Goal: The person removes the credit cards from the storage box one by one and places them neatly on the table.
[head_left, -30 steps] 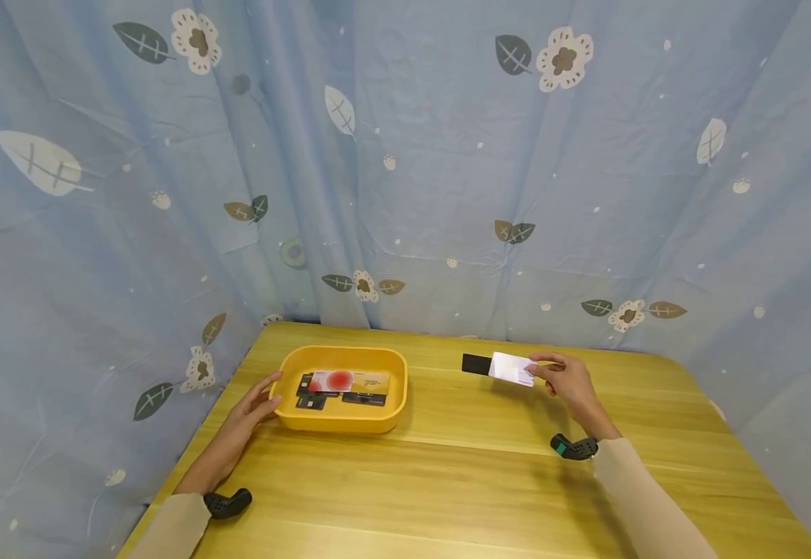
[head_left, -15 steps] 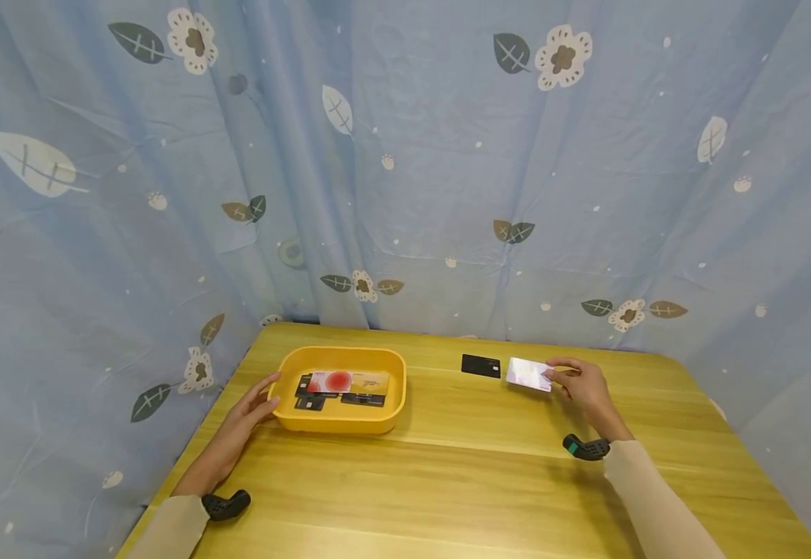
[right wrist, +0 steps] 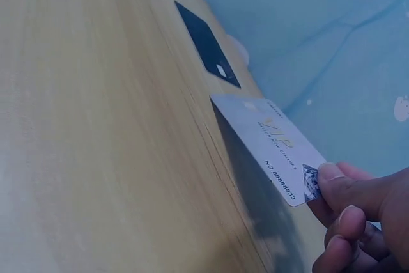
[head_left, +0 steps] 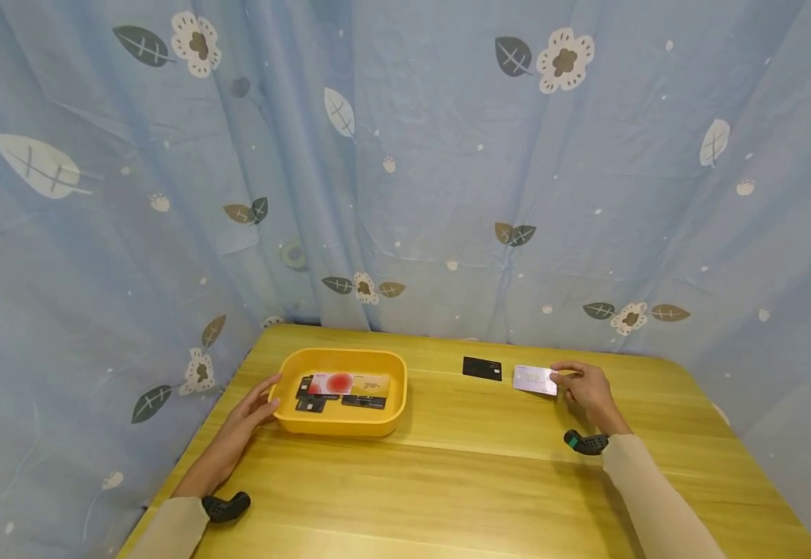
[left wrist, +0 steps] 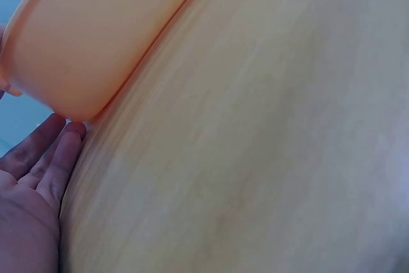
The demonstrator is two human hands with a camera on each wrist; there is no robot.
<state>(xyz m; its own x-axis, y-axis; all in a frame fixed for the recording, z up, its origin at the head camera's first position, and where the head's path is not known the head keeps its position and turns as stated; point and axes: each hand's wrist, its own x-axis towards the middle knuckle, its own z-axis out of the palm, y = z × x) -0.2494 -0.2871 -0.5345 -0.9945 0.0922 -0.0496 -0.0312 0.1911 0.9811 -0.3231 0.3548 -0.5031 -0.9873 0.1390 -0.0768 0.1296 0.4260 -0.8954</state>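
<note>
My right hand [head_left: 583, 394] pinches a pale lilac VIP card [head_left: 535, 380] by its right end, between thumb and fingers. In the right wrist view the VIP card [right wrist: 271, 148] is tilted, one end close to the tabletop and the gripped end raised. A black card [head_left: 482, 368] lies flat on the table just left of it. With fairly straight fingers, my left hand [head_left: 245, 419] touches the left side of a yellow plastic basket [head_left: 339, 426]. Some fingertips [left wrist: 75, 129] meet the basket's lower edge in the left wrist view. Inside lie a red-and-white card [head_left: 332, 383], a gold card [head_left: 370, 385] and several black cards.
The wooden table [head_left: 433, 489] runs back to a blue patterned curtain [head_left: 433, 155], which hangs behind and along both sides. Each wrist wears a black camera band.
My right hand has moved right with the VIP card, away from the black card it partly covered, and the card has lowered toward the table. The left hand and basket stay put.
</note>
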